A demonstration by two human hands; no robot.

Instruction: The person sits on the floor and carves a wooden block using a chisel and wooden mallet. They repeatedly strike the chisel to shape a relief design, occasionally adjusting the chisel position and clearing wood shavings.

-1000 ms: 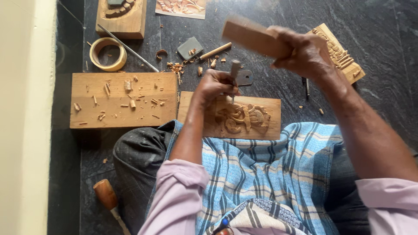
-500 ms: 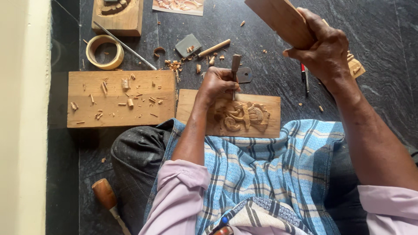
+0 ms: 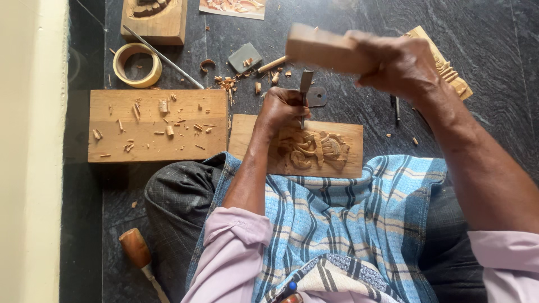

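The left hand (image 3: 282,109) grips a chisel (image 3: 305,90) upright on the carved panel (image 3: 314,148); the right hand (image 3: 398,64) clutches a wooden mallet (image 3: 320,47) just above it. The figure's relief looks well formed, by my guess; edges right of the chisel remain plain.

Dark speckled stone floor (image 3: 359,17) under everything, I'm sat right on it. Carved wood panel (image 3: 314,147) flat in front of my knees. Plain plank (image 3: 157,124) just beside it on my left, littered with chips. Roll of tape (image 3: 137,64) above plank, thin metal rod (image 3: 163,56) lying slanted, touching it. Small grey stone (image 3: 245,57) and shavings (image 3: 227,84) nearby. Another carved block (image 3: 154,21) at top edge, printed picture (image 3: 231,7) next to it. Wooden-handled tool (image 3: 137,249) down by my left knee.
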